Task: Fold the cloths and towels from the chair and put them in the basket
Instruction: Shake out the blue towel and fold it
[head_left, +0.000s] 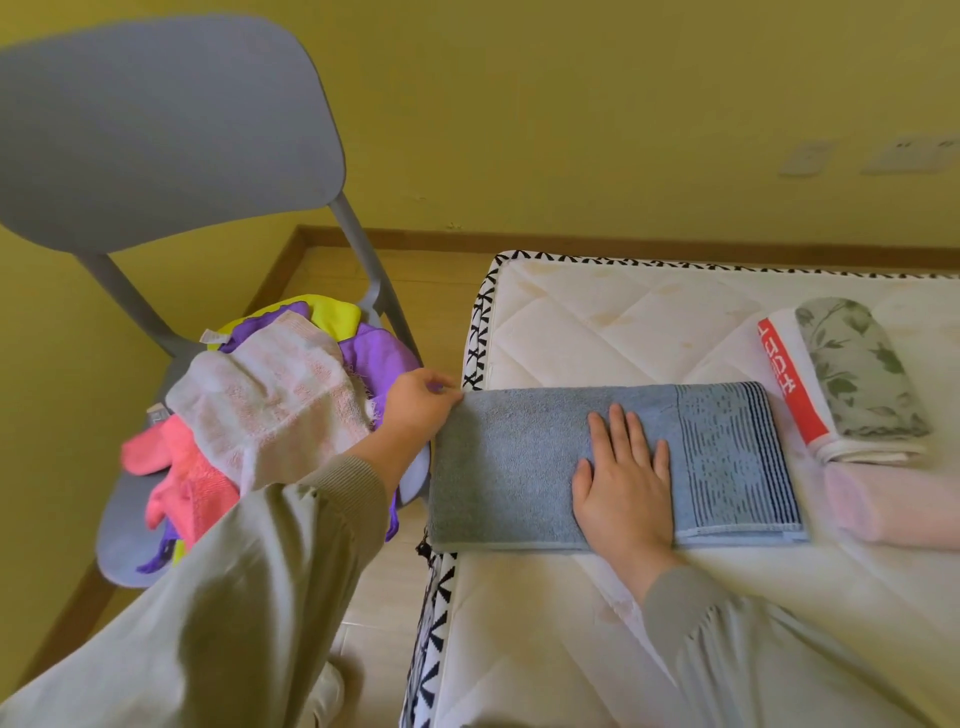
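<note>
The blue towel (519, 467) lies folded into a long band across the near-left part of the mattress (597, 322). Its striped end points right and its plain left end reaches just past the mattress's left edge.

The left hand (421, 405) is at the towel's far-left corner. Its fingers are curled and pinch that corner between thumb and fingertips, with the back of the hand facing up. The wrist comes in from the near left, and the sleeved forearm crosses over the seat of the chair (156, 130).

The right hand (623, 483) lies palm down on the middle of the towel, just left of where the striped part begins. Its fingers are straight, slightly spread and pointing far, pressing the cloth flat without gripping it. The forearm runs back toward the near right.

The grey chair stands to the left of the mattress, against the yellow wall. On its seat is a loose heap:
- a whitish terry towel (275, 405) on top
- a pink cloth (182, 478) at the near left
- a purple cloth (363, 348) at the far side
- a yellow cloth (332, 314) at the far side

On the right of the mattress, just beside the towel's striped end, a folded leaf-patterned cloth (857, 374) rests on a folded white towel with a red band (789, 395). A folded pale pink cloth (893, 509) lies nearer, touching that stack.
</note>
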